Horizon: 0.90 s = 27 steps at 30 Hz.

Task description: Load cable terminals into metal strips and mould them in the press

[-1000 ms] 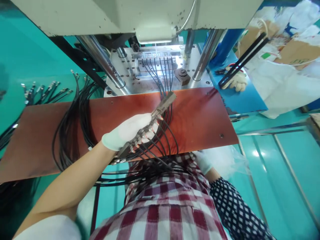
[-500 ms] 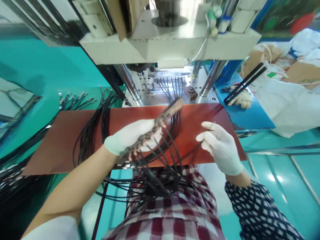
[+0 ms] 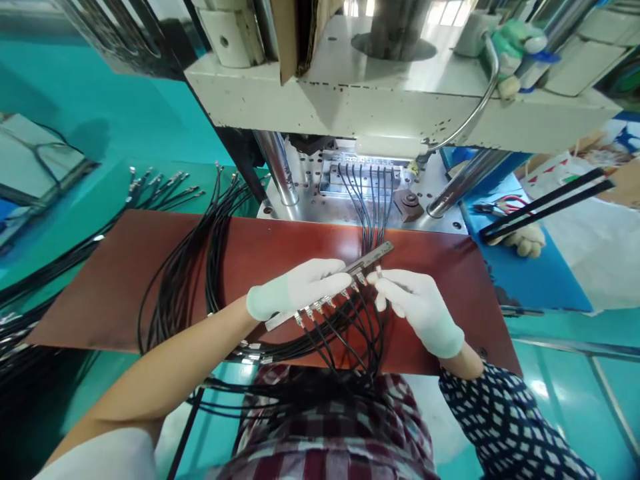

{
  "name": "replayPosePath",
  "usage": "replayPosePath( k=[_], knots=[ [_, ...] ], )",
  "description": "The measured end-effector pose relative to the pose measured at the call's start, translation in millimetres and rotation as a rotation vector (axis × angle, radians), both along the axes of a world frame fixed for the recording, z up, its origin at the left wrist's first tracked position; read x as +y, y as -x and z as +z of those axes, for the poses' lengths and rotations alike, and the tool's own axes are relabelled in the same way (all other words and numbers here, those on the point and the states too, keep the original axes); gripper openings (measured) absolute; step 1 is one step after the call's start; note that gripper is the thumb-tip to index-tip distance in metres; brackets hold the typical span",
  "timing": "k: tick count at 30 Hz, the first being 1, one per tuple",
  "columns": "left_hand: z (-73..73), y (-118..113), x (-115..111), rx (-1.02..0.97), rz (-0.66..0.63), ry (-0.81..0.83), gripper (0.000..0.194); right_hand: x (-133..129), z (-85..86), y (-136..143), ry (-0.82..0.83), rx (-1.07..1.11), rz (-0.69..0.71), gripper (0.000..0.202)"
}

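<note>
My left hand [image 3: 305, 288], in a white glove, is closed around a flat metal bar [image 3: 376, 255] that slants up to the right. Several black cables with metal connectors [image 3: 319, 307] are set along its lower edge, their leads hanging toward my lap. Close to the bar's right end, my gloved right hand [image 3: 420, 308] pinches a black cable by its small metal connector [image 3: 379, 271]; the fingers partly cover it. Beyond my hands, several black cables [image 3: 367, 207] run into a metal mould [image 3: 333, 181] on the press bed.
A reddish-brown board [image 3: 295, 240] lies before me, with bundles of black cables [image 3: 173, 293] on its left. The white press head [image 3: 320, 110] hangs over the bed between steel posts [image 3: 277, 167]. Pliers [image 3: 493, 208] and a work glove [image 3: 525, 239] rest on a blue shelf [image 3: 555, 277] at right.
My right hand has moved left to the bar's right end with the cable. The bar in my left hand has come down and right, its tilt flatter. The view has shifted too.
</note>
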<state>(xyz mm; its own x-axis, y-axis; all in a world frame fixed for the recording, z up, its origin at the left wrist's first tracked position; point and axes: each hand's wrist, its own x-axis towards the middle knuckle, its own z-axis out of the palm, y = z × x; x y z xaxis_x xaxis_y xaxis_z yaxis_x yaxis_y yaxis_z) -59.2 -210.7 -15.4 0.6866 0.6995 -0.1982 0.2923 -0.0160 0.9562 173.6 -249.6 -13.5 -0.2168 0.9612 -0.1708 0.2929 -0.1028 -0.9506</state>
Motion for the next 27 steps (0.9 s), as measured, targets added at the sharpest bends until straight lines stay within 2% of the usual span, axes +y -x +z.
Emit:
replayPosePath(
  k=[5, 9, 16, 21, 27],
  knots=[
    [-2.4, 1, -2, 0.019, 0.048, 0.063, 0.049, 5, -6.2, 10, -0.100, -0.139, -0.068, 0.024],
    [-6.2, 2, -1, -0.039, 0.049, 0.102, 0.047, 7, -7.2, 13, -0.108, -0.080, -0.012, 0.030],
    [-8.5, 3, 1, -0.096, 0.030, 0.120, 0.045, 11, -5.8, 18, -0.065, -0.020, -0.073, 0.029],
    [-3.6, 2, 0, -0.020, 0.005, 0.026, 0.044, 11, -4.1, 19, -0.068, -0.076, -0.066, 0.032],
    [-9.6, 5, -3, 0.111, 0.024, -0.177, 0.045, 9, -3.1, 24, -0.075, -0.107, -0.091, 0.038]
  ],
)
